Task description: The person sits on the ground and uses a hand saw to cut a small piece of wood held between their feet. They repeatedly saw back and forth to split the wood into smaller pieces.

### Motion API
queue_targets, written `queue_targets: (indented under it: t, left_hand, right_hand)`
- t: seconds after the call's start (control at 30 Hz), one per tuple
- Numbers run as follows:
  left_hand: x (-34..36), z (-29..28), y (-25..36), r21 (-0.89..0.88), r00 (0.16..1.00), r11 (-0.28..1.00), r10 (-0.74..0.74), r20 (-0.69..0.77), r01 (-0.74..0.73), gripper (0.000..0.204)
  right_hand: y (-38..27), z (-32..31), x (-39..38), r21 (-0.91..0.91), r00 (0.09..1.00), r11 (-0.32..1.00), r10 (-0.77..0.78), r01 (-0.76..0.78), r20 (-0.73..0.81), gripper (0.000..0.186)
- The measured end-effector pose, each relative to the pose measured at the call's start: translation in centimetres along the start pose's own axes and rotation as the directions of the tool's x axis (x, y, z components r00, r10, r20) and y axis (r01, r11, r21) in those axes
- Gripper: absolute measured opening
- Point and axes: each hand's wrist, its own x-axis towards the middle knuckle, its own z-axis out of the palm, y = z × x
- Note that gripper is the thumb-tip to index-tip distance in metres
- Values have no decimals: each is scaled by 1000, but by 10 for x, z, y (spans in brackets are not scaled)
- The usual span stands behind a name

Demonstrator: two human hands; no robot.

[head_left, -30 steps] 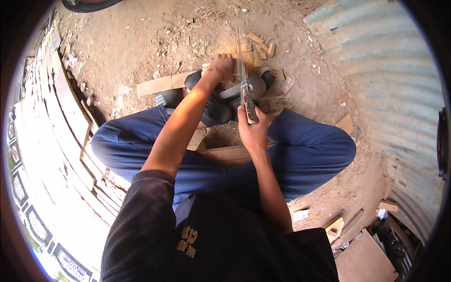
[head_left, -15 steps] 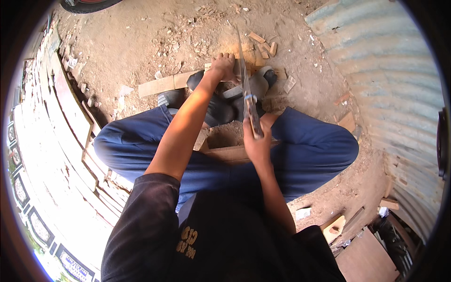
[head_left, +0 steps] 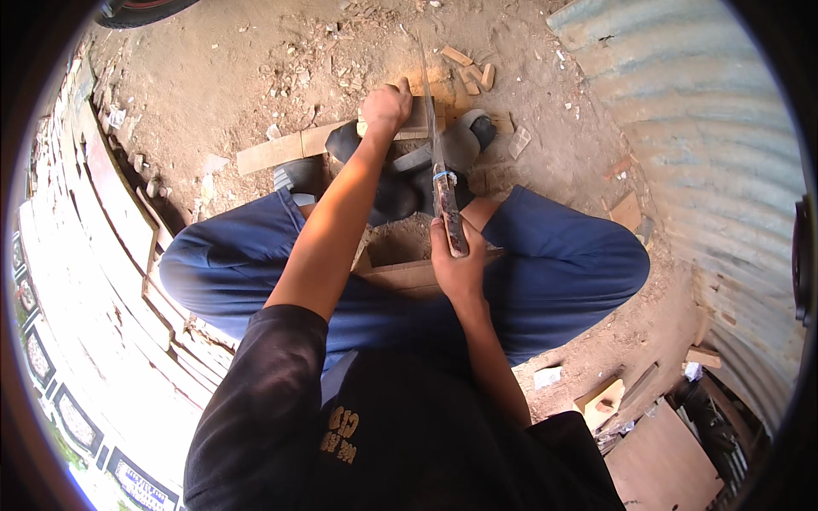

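My right hand (head_left: pixel 461 269) is closed around the worn handle of a handsaw (head_left: pixel 446 203), between my bent knees. A blue band wraps the saw near the handle, and its narrow blade points away from me. Just left of the blade, my left hand (head_left: pixel 386 106) is closed at the end of a pale wooden piece (head_left: pixel 416 126), which lies beside my dark-shod feet (head_left: pixel 396 198). The fingers' undersides are hidden. The blade passes over the wood's right part; whether it touches cannot be made out.
Small wood offcuts (head_left: pixel 474 71) lie beyond the saw tip, near sawdust. A flat wooden strip (head_left: pixel 281 153) extends left of my feet. Corrugated metal sheeting (head_left: pixel 682 145) stands at right, weathered boards (head_left: pixel 119 187) at left. A wheel (head_left: pixel 141 10) shows at the far left.
My left hand has shifted slightly left and farther away, its fingers now more curled, and more of the wood shows. The saw's blade has swung slightly left, with the right hand still holding it.
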Motion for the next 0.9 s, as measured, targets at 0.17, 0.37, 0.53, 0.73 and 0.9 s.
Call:
queue_targets:
  t: [0.17,0.37,0.53,0.73,0.9]
  left_hand:
    - [1,9,1,-14,995,998,-65,-78,65,53]
    - [-1,14,3,-5,996,999,-40,-84,40,41]
    - [7,16,0,-25,998,999,-40,-52,39,37]
    - [9,10,0,-20,1000,999,-27,-9,26,35]
    - [9,11,3,-7,998,999,-37,-57,37,35]
  right_hand:
    - [1,1,-6,36,1000,999,20,-20,-1,18]
    - [-6,17,26,62,997,998,-14,19,-78,15]
    - [6,3,-9,60,998,997,55,-54,-16,12]
    - [9,12,38,84,1000,996,9,-7,-30,15]
    - [18,6,-8,82,998,996,-34,39,-60,10]
